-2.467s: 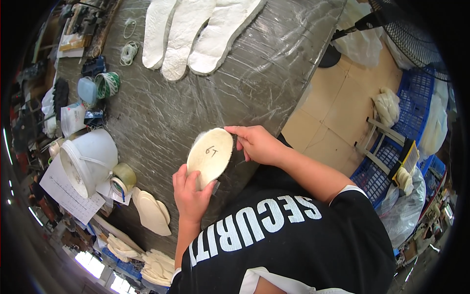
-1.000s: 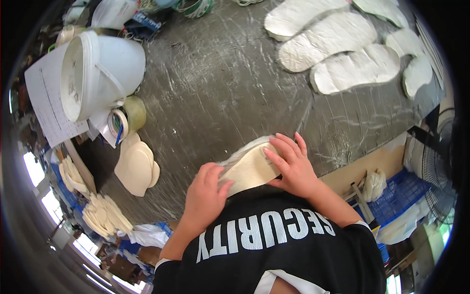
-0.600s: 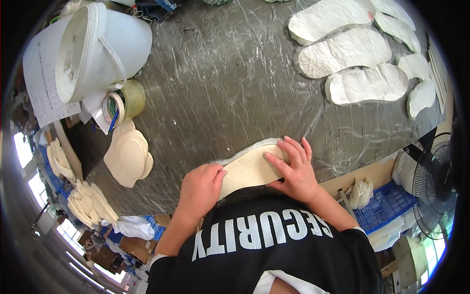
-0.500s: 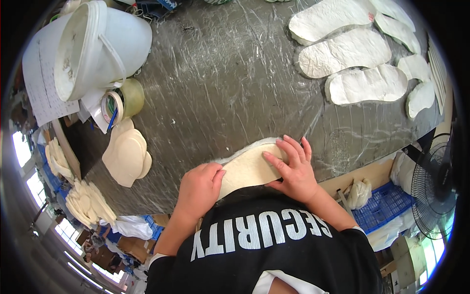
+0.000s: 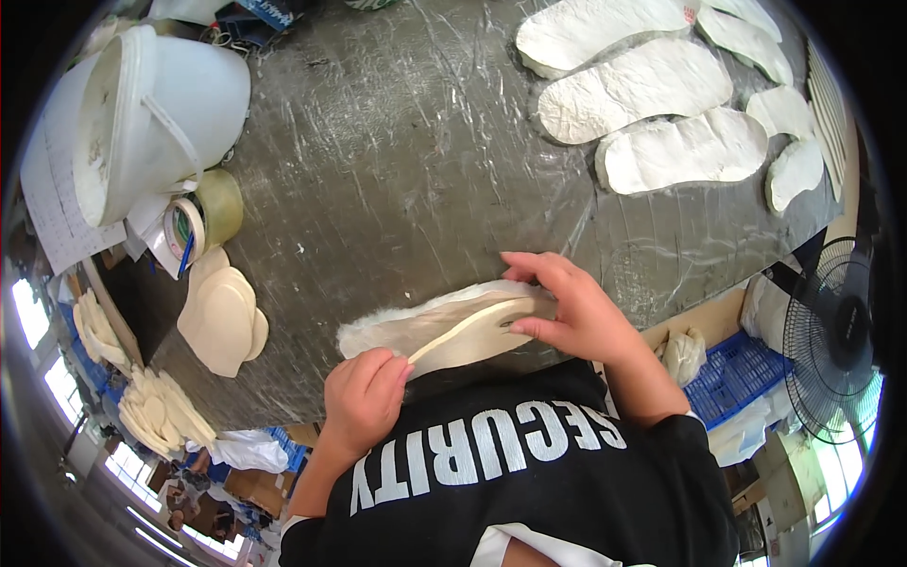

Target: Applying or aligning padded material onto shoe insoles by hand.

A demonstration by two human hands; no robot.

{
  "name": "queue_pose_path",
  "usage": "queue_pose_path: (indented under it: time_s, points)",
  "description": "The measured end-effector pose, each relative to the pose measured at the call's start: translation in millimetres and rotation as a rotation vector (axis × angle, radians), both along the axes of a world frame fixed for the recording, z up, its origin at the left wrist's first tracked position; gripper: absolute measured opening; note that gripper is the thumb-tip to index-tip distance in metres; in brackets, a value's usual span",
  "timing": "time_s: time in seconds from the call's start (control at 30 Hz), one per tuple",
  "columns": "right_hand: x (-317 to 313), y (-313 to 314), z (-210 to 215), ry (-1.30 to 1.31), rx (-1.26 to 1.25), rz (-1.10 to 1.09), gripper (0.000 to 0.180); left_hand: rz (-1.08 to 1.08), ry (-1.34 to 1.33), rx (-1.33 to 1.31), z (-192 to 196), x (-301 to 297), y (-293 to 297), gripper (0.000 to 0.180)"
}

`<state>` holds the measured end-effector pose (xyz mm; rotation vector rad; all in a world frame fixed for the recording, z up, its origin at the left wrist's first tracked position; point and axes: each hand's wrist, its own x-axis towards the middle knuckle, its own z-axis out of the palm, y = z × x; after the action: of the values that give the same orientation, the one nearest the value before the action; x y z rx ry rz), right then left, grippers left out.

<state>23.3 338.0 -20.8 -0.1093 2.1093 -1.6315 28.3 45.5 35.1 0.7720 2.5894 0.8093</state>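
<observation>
In front of me at the table's near edge lies a white fluffy-edged insole-shaped piece (image 5: 383, 331), its long side running left to right. A thin cream insole (image 5: 482, 348) is over it, with its upper edge lifted and curved away from the fluffy piece. My left hand (image 5: 366, 395) is closed in a pinch on the cream insole's left end. At the right end, my right hand (image 5: 578, 310) grips with the fingers over the far edge and the thumb on the near side. What lies under those fingers is partly hidden.
Several white insoles (image 5: 638, 87) lie at the far right. A small stack of cream insoles (image 5: 219, 321), tape rolls (image 5: 184, 227) and a white bucket (image 5: 179, 104) are on the left. Beyond the right table edge stand a black fan (image 5: 831, 340) and a blue crate (image 5: 732, 373).
My left hand has drawn toward me and left, lifting the cream insole's edge and uncovering more of the fluffy piece. My right hand still holds the right end. The whole view has shifted slightly.
</observation>
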Motion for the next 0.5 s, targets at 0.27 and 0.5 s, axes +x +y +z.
queue_pose_path:
  time_s: [0.27, 0.5]
  points:
    - [-22, 2, -4, -0.363, -0.241, 0.142, 0.072, -0.015, 0.067, -0.003, -1, -2, 4, 0.018]
    - [-23, 2, -10, -0.461, -0.330, 0.130, 0.071, 0.013, 0.085, -0.013, -6, -2, 5, 0.018]
